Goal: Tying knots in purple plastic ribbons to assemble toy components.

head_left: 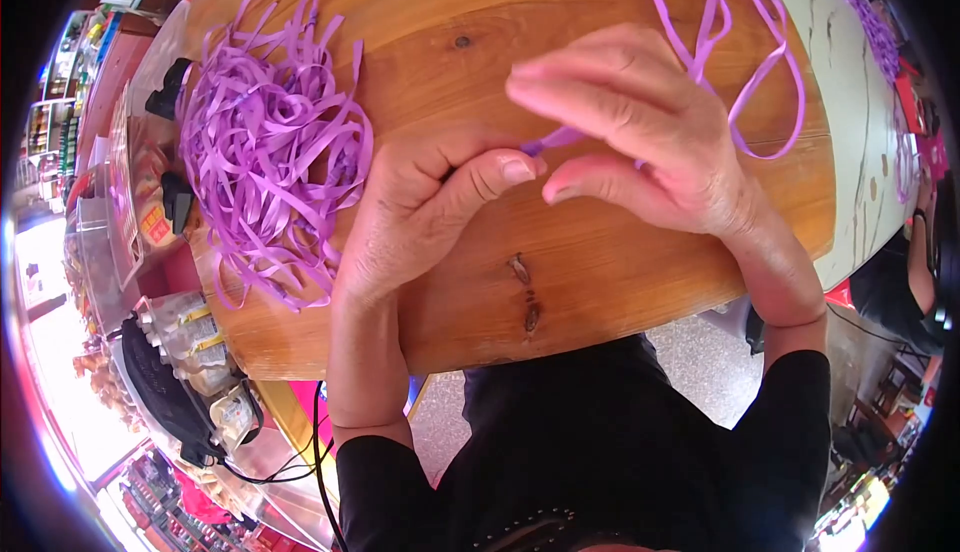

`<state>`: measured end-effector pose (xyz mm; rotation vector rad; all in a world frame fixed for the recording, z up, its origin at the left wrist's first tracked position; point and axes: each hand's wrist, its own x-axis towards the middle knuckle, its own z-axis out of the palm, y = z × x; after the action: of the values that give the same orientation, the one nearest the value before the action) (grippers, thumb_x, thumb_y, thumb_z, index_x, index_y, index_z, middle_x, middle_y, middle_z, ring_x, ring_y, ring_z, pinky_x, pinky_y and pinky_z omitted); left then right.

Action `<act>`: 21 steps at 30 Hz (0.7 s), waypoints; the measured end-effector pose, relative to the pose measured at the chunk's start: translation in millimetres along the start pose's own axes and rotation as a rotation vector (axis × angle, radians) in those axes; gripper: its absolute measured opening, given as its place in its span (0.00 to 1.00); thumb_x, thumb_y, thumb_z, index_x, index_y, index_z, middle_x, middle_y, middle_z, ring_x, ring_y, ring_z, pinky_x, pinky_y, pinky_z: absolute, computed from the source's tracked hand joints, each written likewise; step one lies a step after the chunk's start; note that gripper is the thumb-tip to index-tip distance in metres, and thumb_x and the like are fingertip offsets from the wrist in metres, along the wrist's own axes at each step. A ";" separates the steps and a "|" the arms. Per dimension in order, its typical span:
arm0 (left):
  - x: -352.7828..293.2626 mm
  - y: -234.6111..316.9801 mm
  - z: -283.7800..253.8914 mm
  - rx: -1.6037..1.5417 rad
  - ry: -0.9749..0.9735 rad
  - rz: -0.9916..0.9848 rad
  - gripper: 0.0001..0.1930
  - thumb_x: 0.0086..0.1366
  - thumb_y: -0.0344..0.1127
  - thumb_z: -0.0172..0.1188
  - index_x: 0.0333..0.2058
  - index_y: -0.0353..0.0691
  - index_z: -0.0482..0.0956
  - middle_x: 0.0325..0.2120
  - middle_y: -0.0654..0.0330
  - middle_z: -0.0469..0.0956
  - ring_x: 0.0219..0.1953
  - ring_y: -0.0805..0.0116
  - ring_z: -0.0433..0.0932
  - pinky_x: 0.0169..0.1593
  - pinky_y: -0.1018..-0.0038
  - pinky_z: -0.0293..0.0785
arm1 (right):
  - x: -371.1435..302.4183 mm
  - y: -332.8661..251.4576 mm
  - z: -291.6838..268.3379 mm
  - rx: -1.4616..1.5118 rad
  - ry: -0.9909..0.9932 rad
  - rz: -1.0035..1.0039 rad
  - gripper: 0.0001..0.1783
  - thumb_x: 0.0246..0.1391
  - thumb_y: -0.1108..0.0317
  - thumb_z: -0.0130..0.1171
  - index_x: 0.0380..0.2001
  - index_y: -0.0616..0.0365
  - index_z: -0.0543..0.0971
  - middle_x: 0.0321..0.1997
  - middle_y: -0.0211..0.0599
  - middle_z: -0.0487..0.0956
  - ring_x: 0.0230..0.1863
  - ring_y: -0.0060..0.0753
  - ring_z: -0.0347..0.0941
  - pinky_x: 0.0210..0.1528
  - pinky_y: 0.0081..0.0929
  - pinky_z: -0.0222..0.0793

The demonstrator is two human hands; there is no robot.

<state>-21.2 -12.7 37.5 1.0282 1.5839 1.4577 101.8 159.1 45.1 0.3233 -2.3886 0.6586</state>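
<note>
My left hand [430,197] is closed over the wooden table [450,322], thumb pressed against the fingers on the end of a purple ribbon [562,137]. A darker purple bit, perhaps a knot, shows at its thumb tip. Just to the right is my right hand [650,127], thumb and fingers apart, slightly blurred. The ribbon passes behind this hand, so part of it is hidden. A loose purple ribbon loop [800,97] lies beyond the right hand and seems to belong to the same strand. A large tangled heap of purple ribbons [270,142] lies at the left.
The table's rounded near edge runs in front of my body. Clear plastic containers [100,222] and a black mesh bag [160,392] stand left of it. To the right is a white marbled surface [850,152] with more purple ribbon [875,32]; another person's arm [920,262] shows there.
</note>
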 end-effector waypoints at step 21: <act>-19.3 27.2 -70.7 0.252 0.416 0.204 0.03 0.57 0.23 0.58 0.32 0.33 0.77 0.25 0.64 0.72 0.25 0.79 0.67 0.30 0.85 0.63 | 11.2 14.6 -46.3 -0.458 0.133 0.094 0.09 0.44 0.79 0.61 0.32 0.59 0.78 0.32 0.33 0.73 0.34 0.31 0.71 0.36 0.23 0.68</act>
<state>-75.7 -58.1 70.5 1.1036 2.0484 1.7249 111.4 195.3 78.0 -0.0285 -2.3511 0.1533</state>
